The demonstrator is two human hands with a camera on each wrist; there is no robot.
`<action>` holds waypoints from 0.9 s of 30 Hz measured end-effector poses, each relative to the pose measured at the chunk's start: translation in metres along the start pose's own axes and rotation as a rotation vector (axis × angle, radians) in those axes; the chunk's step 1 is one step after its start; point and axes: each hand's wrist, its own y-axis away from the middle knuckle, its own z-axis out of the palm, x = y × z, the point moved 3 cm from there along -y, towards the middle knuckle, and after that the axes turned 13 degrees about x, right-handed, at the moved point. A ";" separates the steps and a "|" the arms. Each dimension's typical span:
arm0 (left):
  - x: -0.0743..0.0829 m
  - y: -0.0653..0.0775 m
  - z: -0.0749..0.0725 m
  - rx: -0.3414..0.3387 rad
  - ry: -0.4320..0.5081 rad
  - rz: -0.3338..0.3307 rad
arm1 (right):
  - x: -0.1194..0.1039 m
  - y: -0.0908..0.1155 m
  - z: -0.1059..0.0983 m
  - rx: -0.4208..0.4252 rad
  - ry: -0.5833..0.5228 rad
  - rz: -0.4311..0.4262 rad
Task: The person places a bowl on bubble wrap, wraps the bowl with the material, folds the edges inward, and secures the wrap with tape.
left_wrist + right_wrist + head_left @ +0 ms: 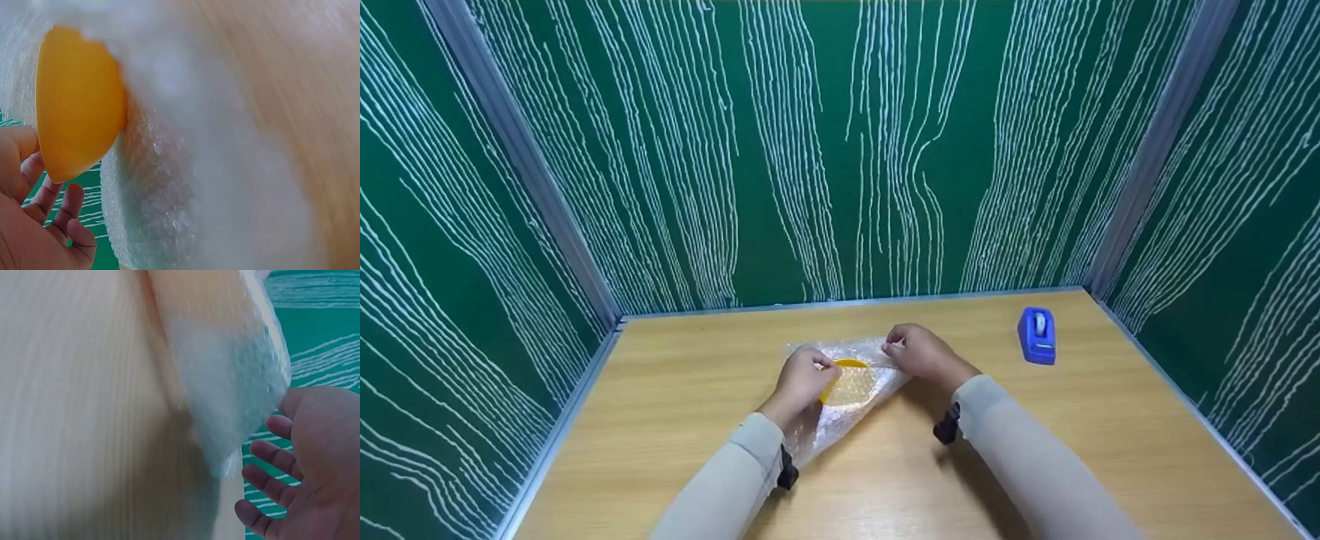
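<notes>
- Lying on the worktop [682,390], bubble wrap [834,426] is folded partly over a yellow bowl [81,107], placed between both hands.
- The bowl's rim is pinched by the left hand [801,381], its remaining fingers loosely bent.
- A wrap edge is pinched by the right hand [924,354], its other fingers spread.
- A blue tape dispenser [1038,346] is set well apart, toward the back right.

Head view: above the near side of the bench [622,420], well back, facing forward and down, both far corners in frame; left wrist view: close in, facing left hand [28,225] and bowl [81,107]; right wrist view: close in, facing right hand [315,461]; all three share wrap [216,382] and wall [836,112]
</notes>
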 end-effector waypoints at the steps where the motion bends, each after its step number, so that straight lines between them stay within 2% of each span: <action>1: -0.001 0.001 0.000 0.000 0.002 -0.010 | 0.002 -0.001 0.000 -0.006 0.009 -0.001; 7: -0.001 0.003 -0.002 0.001 0.003 -0.037 | 0.008 -0.006 0.003 -0.064 0.024 0.041; 9: 0.000 0.002 -0.002 -0.004 0.002 -0.032 | 0.010 -0.008 0.003 -0.083 0.029 0.062; 13: 0.003 -0.003 0.000 0.004 -0.006 0.034 | 0.015 -0.010 0.001 -0.109 0.046 0.089; 16: 0.004 -0.008 0.001 0.003 -0.007 0.060 | 0.016 -0.012 0.000 -0.122 0.050 0.106; 18: 0.002 -0.011 0.002 -0.013 0.005 0.032 | 0.017 -0.014 0.000 -0.123 0.047 0.123; 21: -0.001 -0.015 0.003 -0.027 0.027 0.004 | 0.018 -0.017 0.002 -0.127 0.054 0.116; 22: -0.012 -0.023 0.009 -0.027 0.039 0.019 | 0.018 -0.019 0.003 -0.132 0.057 0.109; 27: -0.016 -0.019 0.007 -0.028 0.067 0.015 | 0.019 -0.020 0.009 -0.151 0.097 0.057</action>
